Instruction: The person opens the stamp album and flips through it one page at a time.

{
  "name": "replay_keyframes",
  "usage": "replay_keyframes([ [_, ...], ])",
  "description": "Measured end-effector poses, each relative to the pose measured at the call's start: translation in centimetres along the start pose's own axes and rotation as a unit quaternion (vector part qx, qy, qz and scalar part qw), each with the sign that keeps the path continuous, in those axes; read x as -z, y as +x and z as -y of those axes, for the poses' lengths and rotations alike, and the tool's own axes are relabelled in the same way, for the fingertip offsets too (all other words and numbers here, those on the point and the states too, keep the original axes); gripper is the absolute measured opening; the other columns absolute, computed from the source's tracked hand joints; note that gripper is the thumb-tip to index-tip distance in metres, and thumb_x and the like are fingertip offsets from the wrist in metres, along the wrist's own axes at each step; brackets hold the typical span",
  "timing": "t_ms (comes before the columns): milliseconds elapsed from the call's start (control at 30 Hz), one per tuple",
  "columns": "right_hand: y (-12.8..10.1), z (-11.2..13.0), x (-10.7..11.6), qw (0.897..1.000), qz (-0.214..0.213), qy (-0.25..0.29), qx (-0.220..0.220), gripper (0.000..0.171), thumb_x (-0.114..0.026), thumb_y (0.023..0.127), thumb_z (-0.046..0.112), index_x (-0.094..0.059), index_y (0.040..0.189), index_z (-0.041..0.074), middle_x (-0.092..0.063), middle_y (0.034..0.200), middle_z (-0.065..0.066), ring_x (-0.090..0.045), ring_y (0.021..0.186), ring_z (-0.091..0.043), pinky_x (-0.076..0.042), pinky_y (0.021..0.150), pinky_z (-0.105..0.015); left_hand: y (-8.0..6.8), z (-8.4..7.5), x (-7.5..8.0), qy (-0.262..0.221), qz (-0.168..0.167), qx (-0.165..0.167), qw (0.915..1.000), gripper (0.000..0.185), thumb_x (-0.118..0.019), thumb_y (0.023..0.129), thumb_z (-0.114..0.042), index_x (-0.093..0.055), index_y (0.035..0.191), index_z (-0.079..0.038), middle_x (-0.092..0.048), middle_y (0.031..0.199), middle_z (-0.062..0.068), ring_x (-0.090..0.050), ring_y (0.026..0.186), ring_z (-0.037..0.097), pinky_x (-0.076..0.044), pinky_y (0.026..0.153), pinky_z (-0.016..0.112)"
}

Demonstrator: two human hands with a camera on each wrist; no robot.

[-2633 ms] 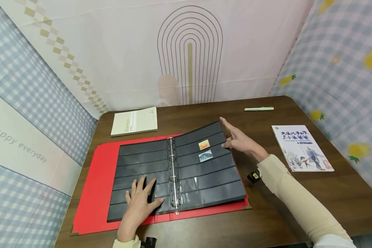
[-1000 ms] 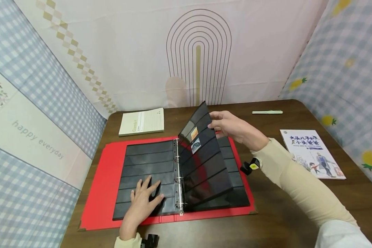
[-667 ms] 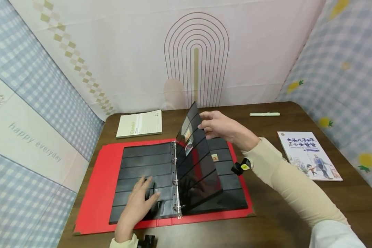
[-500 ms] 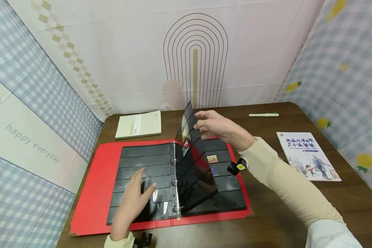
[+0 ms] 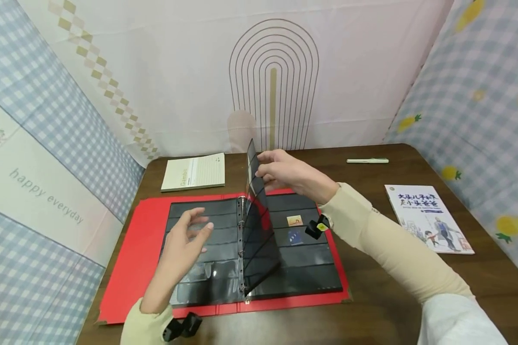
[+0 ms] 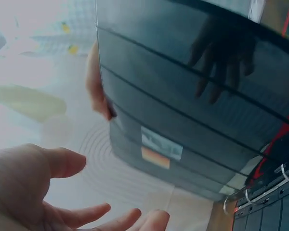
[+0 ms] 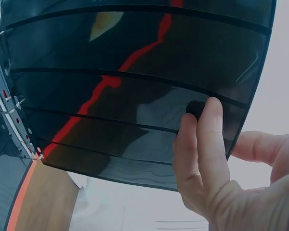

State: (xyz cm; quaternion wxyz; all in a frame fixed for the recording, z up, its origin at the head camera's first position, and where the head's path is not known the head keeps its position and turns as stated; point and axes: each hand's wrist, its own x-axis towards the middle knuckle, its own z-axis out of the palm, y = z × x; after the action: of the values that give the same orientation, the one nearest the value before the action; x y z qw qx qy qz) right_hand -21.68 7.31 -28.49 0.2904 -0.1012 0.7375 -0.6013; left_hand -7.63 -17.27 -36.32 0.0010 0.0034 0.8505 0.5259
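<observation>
A red ring-binder stamp album (image 5: pixel 127 278) lies spread on the table, with black pocket pages. My right hand (image 5: pixel 291 175) pinches the outer edge of one black page (image 5: pixel 259 244), which stands nearly upright on the rings. In the right wrist view, fingers (image 7: pixel 213 139) lie on one face and the thumb is at the other side. My left hand (image 5: pixel 183 244) hovers over the left page, fingers apart, holding nothing. Two stamps (image 6: pixel 161 144) show on the raised page in the left wrist view. An orange stamp (image 5: pixel 294 221) and a blue stamp (image 5: pixel 295 236) sit in the right-hand page beneath.
Behind the album at the left is a pale notepad (image 5: pixel 193 172). A light green pen (image 5: pixel 367 161) lies at the back right, with a white picture book (image 5: pixel 429 218) in front of it. Patterned cloth hangs behind and at both sides of the wooden table (image 5: pixel 384 297).
The right hand has lifted the page from the right side and swung it leftward to near upright, uncovering the stamps beneath. The left hand has risen off the left page.
</observation>
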Motion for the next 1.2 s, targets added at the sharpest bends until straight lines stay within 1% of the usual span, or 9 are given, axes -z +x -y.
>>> replay_keyframes([
  [133, 0.5, 0.5, -0.8, 1.0, 0.006, 0.012, 0.002, 0.062, -0.048, 0.1, -0.003, -0.023, 0.157, -0.003, -0.055, 0.133, -0.028, -0.067, 0.109, -0.035, -0.058, 0.084, -0.041, 0.7, -0.9, 1.1, -0.04, 0.058, -0.001, 0.9975, 0.048, -0.058, 0.105, -0.022, -0.043, 0.147, -0.006, -0.056, 0.138, 0.019, -0.064, 0.114, 0.034, -0.06, 0.074, 0.037],
  [267, 0.9, 1.2, -2.0, 1.0, 0.005, 0.002, -0.005, 0.062, -0.05, 0.1, -0.002, -0.025, 0.157, -0.003, -0.052, 0.137, -0.027, -0.063, 0.118, -0.038, -0.058, 0.085, -0.042, 1.1, -1.8, 1.8, -0.02, 0.082, -0.014, 0.9964, 0.049, -0.059, 0.105, -0.024, -0.044, 0.147, -0.003, -0.057, 0.136, 0.02, -0.064, 0.114, 0.033, -0.059, 0.075, 0.041],
  [400, 1.5, 2.1, -3.0, 1.0, 0.002, -0.003, -0.012, 0.061, -0.052, 0.1, -0.001, -0.028, 0.156, -0.002, -0.054, 0.134, -0.027, -0.062, 0.118, -0.038, -0.056, 0.088, -0.045, 1.5, -3.3, 2.1, 0.011, 0.087, -0.033, 0.9955, 0.051, -0.059, 0.104, -0.027, -0.044, 0.147, -0.003, -0.058, 0.136, 0.019, -0.066, 0.112, 0.031, -0.059, 0.073, 0.04],
  [533, 2.3, 2.9, -4.2, 1.0, 0.002, -0.006, -0.007, 0.058, -0.052, 0.1, -0.001, -0.031, 0.154, -0.004, -0.058, 0.123, -0.024, -0.065, 0.102, -0.035, -0.057, 0.083, -0.044, 1.9, -5.1, 2.3, 0.038, 0.085, -0.039, 0.9949, 0.059, -0.058, 0.104, -0.04, -0.043, 0.149, -0.005, -0.057, 0.14, 0.018, -0.067, 0.111, 0.032, -0.059, 0.071, 0.037],
  [633, 2.7, 3.4, -5.1, 1.0, 0.009, -0.01, -0.005, 0.058, -0.051, 0.099, -0.002, -0.03, 0.153, -0.005, -0.057, 0.121, -0.023, -0.064, 0.09, -0.031, -0.057, 0.074, -0.038, 2.0, -6.3, 2.4, 0.054, 0.085, -0.024, 0.9946, 0.067, -0.058, 0.102, -0.046, -0.039, 0.152, -0.007, -0.054, 0.145, 0.016, -0.069, 0.109, 0.031, -0.059, 0.07, 0.037],
  [767, 3.0, 3.8, -6.1, 1.0, 0.027, -0.014, 0.0, 0.057, -0.049, 0.099, -0.003, -0.03, 0.152, -0.006, -0.054, 0.123, -0.023, -0.062, 0.079, -0.026, -0.057, 0.067, -0.034, 2.0, -7.5, 2.6, 0.068, 0.09, -0.001, 0.9936, 0.073, -0.059, 0.101, -0.048, -0.034, 0.155, -0.007, -0.051, 0.149, 0.014, -0.073, 0.089, 0.025, -0.058, 0.067, 0.037],
  [867, 3.1, 3.8, -6.6, 0.999, 0.034, -0.029, 0.004, 0.056, -0.049, 0.099, -0.003, -0.03, 0.152, -0.007, -0.055, 0.122, -0.024, -0.062, 0.076, -0.024, -0.058, 0.07, -0.036, 2.1, -7.9, 2.6, 0.076, 0.094, 0.001, 0.9926, 0.072, -0.06, 0.1, -0.046, -0.035, 0.155, -0.006, -0.051, 0.149, 0.013, -0.073, 0.075, 0.02, -0.057, 0.065, 0.037],
  [1000, 3.3, 3.8, -6.9, 0.998, 0.03, -0.053, 0.005, 0.056, -0.05, 0.099, -0.001, -0.031, 0.152, -0.006, -0.059, 0.117, -0.024, -0.066, 0.077, -0.024, -0.059, 0.077, -0.04, 2.2, -8.1, 2.3, 0.078, 0.1, -0.006, 0.9919, 0.065, -0.062, 0.1, -0.036, -0.039, 0.152, -0.005, -0.053, 0.147, 0.013, -0.072, 0.069, 0.018, -0.057, 0.062, 0.037],
  [1200, 3.4, 3.2, -6.9, 0.998, 0.026, -0.05, -0.006, 0.057, -0.05, 0.099, -0.001, -0.03, 0.153, -0.005, -0.06, 0.114, -0.024, -0.069, 0.083, -0.029, -0.06, 0.068, -0.033, 2.3, -7.6, 1.8, 0.081, 0.099, -0.009, 0.9918, 0.058, -0.062, 0.1, -0.034, -0.043, 0.149, -0.007, -0.055, 0.144, 0.011, -0.07, 0.065, 0.018, -0.057, 0.061, 0.036],
])
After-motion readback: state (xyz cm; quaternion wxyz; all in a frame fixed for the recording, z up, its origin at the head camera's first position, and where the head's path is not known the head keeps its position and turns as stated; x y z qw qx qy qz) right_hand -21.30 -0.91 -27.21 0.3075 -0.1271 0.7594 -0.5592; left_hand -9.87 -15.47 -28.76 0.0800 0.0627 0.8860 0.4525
